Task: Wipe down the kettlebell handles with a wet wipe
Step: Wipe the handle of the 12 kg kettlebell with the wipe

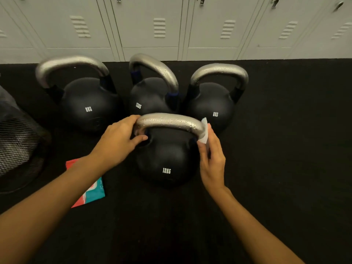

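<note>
Several black kettlebells with silver handles stand on the dark floor. The nearest one, marked 12KG (167,162), has a handle (169,121) beaded with droplets. My left hand (118,140) grips the left end of that handle, thumb under it. My right hand (211,159) holds a white wet wipe (204,130) against the handle's right bend. Behind stand an 8KG kettlebell (87,105) at left, another 12KG one (150,96) in the middle and a third kettlebell (211,105) at right.
A red and teal wipe packet (95,189) lies on the floor under my left forearm. A black mesh bin (17,138) lies at the left edge. Grey lockers (171,29) line the wall behind the kettlebells. Black rubber floor (285,149) spreads to the right.
</note>
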The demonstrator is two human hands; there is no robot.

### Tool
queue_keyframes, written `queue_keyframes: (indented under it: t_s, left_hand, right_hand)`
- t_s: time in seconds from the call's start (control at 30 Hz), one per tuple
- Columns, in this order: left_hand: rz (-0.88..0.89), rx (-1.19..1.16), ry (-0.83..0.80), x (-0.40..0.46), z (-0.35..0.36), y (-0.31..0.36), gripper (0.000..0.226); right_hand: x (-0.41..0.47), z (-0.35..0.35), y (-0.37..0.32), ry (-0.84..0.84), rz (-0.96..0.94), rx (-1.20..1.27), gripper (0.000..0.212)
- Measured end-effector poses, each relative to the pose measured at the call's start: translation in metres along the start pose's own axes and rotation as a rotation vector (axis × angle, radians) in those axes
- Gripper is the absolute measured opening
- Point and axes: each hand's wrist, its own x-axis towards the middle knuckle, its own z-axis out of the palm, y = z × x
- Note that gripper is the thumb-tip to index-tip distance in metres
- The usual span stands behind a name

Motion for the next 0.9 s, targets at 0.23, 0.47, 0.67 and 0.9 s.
queue_keyframes:
  t_s: [0.23,0.47,0.67,0.9]
  left_hand:
    - [0.039,0.022,0.095,-0.002,0.005,-0.002,0.042]
    - [0.020,-0.069,0.042,0.004,-0.001,-0.009,0.047]
    - [-0.058,-0.193,0.053,0.002,0.002,-0.009,0.050]
    - [-0.050,-0.181,0.105,-0.003,0.007,-0.009,0.049]
  right_hand:
    - [-0.009,0.006,-0.001,0.061,0.079,0.027,0.048]
    - [0.005,0.005,-0.011,0.049,-0.049,-0.075,0.046]
    - [-0.007,0.008,-0.007,0.068,0.175,0.067,0.038]
    - [0.021,0.007,-0.031,0.062,0.137,0.172,0.043]
